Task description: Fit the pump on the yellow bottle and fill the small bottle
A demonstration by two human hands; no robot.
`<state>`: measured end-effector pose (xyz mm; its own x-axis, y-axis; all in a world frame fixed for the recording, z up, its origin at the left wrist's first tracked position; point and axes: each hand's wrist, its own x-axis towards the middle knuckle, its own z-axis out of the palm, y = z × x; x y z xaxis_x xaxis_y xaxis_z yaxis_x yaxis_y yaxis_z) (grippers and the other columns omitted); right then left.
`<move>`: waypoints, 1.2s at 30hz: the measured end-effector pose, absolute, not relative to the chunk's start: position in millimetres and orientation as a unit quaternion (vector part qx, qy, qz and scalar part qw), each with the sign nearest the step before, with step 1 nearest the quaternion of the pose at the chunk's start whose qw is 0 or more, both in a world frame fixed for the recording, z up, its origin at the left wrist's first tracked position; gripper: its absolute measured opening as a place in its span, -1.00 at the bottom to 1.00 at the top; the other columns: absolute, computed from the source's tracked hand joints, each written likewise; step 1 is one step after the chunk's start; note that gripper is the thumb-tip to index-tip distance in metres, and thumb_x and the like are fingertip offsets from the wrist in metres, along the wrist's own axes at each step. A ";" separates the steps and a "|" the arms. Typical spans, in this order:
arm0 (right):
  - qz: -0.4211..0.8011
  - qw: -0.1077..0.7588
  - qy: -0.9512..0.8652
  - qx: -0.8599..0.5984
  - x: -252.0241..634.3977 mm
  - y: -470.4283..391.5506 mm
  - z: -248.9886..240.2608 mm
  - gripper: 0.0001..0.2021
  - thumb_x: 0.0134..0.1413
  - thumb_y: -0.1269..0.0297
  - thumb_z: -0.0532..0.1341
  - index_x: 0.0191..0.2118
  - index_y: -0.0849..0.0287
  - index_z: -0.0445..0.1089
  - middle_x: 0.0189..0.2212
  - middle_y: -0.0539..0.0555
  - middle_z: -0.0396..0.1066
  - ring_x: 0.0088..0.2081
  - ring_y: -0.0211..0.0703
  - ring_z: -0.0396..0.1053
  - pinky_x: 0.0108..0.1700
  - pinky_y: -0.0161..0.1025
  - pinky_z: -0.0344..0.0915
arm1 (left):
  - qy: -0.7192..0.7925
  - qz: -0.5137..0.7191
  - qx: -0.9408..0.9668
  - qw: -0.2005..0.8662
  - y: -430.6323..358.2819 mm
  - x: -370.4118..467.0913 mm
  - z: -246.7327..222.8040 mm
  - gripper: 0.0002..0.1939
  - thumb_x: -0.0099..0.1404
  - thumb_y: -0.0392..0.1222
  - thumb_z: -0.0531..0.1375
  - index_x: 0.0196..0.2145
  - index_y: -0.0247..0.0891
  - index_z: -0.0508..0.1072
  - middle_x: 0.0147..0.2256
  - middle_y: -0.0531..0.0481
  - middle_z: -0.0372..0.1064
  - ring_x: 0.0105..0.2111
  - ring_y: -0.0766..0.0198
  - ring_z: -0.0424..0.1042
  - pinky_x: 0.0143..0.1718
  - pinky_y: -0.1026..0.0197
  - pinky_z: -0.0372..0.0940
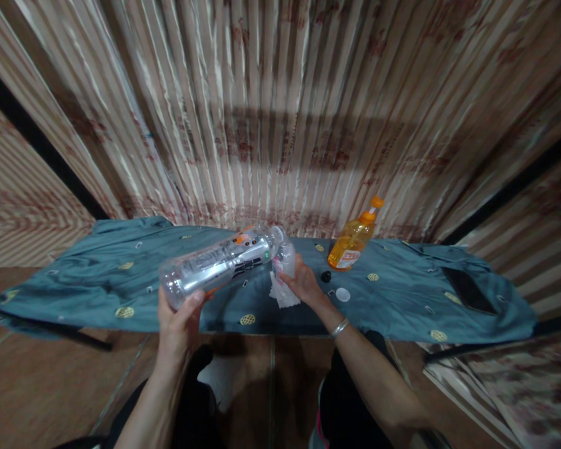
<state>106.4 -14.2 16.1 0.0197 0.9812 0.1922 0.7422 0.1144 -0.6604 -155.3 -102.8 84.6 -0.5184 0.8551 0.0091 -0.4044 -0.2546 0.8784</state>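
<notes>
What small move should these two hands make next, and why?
Probably a slight lift of the large clear bottle's base by the left hand, while the right hand steadies the small bottle. The large one is tilted well over, its mouth seemingly at the small one's, so lifting could help any contents pour across. Whether it holds liquid, I cannot tell.

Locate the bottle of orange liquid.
Head view: the orange bottle stands right of centre on the teal cloth, beyond the small black piece near the right hand.

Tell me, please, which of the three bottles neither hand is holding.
The orange-topped bottle, standing on the cloth; the large clear bottle and small clear bottle are held.
</notes>
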 end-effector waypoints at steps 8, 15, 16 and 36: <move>0.206 0.308 -0.671 -0.642 106.0 -17.7 25.0 -0.45 0.29 0.27 0.42 0.31 0.23 0.34 0.10 0.31 0.65 0.18 0.23 0.64 0.25 0.05 0.53 | 0.435 0.751 0.273 0.416 -102.4 -153.4 84.3 -0.18 -0.26 -0.06 0.61 0.03 -0.19 0.59 -0.03 -0.11 0.56 -0.16 0.14 0.46 -0.24 0.21 0.39; 0.205 0.314 -0.674 -0.636 107.5 -18.7 24.3 -0.45 0.28 0.26 0.41 0.32 0.22 0.34 0.09 0.31 0.65 0.16 0.25 0.65 0.23 0.08 0.53 | 0.425 0.753 0.293 0.409 -102.5 -153.8 80.9 -0.22 -0.18 -0.07 0.60 0.04 -0.15 0.57 -0.02 -0.09 0.53 -0.15 0.13 0.45 -0.20 0.18 0.35; 0.203 0.320 -0.674 -0.634 107.4 -18.5 23.4 -0.45 0.27 0.27 0.41 0.31 0.19 0.35 0.08 0.28 0.66 0.15 0.24 0.65 0.22 0.09 0.54 | 0.424 0.752 0.296 0.408 -102.5 -154.0 80.6 -0.23 -0.17 -0.07 0.60 0.05 -0.15 0.56 -0.02 -0.09 0.53 -0.15 0.13 0.45 -0.20 0.19 0.35; 0.198 0.324 -0.676 -0.632 108.2 -16.7 20.1 -0.54 0.27 0.27 0.43 0.22 0.16 0.37 0.00 0.23 0.68 0.09 0.20 0.67 0.16 0.01 0.55 | 0.414 0.755 0.280 0.424 -105.7 -152.7 85.6 -0.13 -0.26 -0.08 0.66 0.07 -0.11 0.60 0.05 -0.13 0.58 -0.12 0.13 0.50 -0.20 0.21 0.45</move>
